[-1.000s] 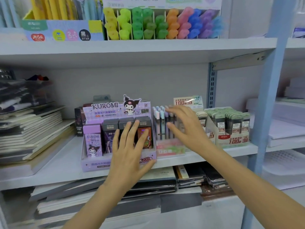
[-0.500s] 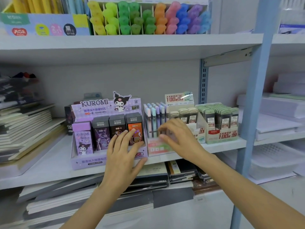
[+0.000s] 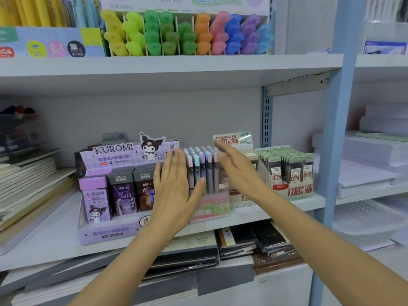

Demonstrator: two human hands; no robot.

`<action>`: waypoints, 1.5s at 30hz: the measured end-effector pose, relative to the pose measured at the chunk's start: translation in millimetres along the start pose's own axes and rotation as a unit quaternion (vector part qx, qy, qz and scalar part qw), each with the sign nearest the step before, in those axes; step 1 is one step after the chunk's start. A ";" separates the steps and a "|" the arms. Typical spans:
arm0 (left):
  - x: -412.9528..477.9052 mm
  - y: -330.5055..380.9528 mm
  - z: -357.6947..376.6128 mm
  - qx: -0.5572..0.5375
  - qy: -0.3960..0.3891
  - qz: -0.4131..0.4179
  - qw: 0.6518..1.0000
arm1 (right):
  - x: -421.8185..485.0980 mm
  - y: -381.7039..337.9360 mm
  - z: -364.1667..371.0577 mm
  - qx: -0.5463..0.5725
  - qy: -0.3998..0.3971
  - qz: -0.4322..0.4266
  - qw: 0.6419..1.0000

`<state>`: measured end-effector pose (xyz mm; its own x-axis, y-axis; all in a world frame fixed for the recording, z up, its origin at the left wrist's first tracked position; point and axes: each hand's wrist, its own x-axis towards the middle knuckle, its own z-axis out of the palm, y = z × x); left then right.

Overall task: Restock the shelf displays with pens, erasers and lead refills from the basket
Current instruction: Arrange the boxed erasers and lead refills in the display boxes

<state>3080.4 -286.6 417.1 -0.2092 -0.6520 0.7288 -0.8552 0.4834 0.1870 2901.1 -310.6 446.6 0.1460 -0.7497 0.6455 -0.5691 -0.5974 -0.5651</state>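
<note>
Pink cardboard box of pastel pens sits mid-way along grey metal shelf. Left hand flat, fingers straight, holding nothing, at box's 9 o'clock side, thumb across pen fronts. Right hand likewise flat and empty at 3 o'clock side; contact unclear. Purple KUROMI lead-refill carton just beside at 9 o'clock. Green-capped lead-refill tray at 3 o'clock. Bright highlighters at 12, on shelf above.
</note>
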 end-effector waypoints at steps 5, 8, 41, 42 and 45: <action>-12.7 5.6 12.7 0.074 0.033 0.099 0.992 | -1.1 34.8 -45.7 -0.162 0.020 -0.008 0.986; -16.4 8.1 24.6 0.098 0.020 0.126 0.987 | 2.4 42.3 -46.3 -0.259 -0.024 -0.017 0.965; -18.7 59.7 45.9 0.156 -0.011 0.187 0.970 | -29.4 80.8 -108.2 -0.377 0.026 0.019 0.926; -17.6 65.0 49.1 0.173 -0.031 0.184 0.967 | -29.5 81.7 -109.4 -0.377 0.023 0.013 0.926; -12.4 81.2 56.0 0.218 -0.074 0.152 0.961 | -30.0 82.1 -116.1 -0.354 0.031 -0.001 0.935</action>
<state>2987.0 -272.0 386.4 -0.5178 -0.6112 0.5986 -0.8550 0.3942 -0.3370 2756.1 -304.1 440.5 0.1133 -0.7179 0.6869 -0.9651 -0.2439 -0.0958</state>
